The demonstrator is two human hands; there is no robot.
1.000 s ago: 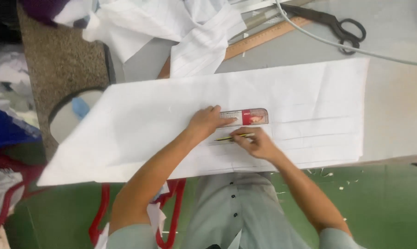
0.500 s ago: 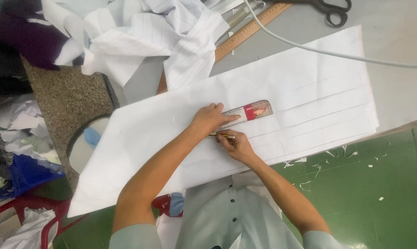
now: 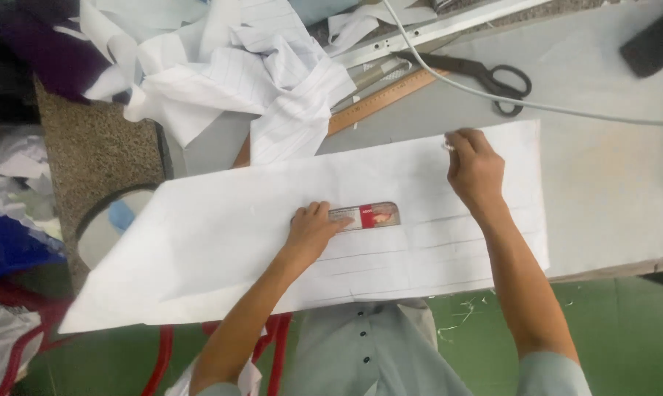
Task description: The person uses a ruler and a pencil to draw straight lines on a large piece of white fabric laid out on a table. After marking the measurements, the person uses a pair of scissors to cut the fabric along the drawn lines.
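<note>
White fabric [image 3: 221, 242], a long flat panel, is lying across the grey worktop [image 3: 610, 183], its near left corner hanging past the edge over the green floor [image 3: 624, 330]. On it, the left hand [image 3: 313, 231] is pressing palm down, fingers spread flat, pinning the left end of a small ruler [image 3: 368, 216] that is clear with a red patch; it is gripping nothing, only holding the ruler still against the cloth. Faint straight lines are running along the fabric on the near side of the ruler. Further out and to the right, the right hand [image 3: 476, 165] is resting near the far edge of the panel, fingers curled inward; something small seems to be pinched at the fingertips, though the view is too blurred to tell what. Beyond the fabric, a long wooden ruler [image 3: 382, 101] is lying aslant, with black-handled scissors [image 3: 485, 77] just past it and a white cable [image 3: 492, 92] crossing over them. At the far left, a heap of crumpled white striped cloth [image 3: 243, 73] is sitting on the worktop.
</note>
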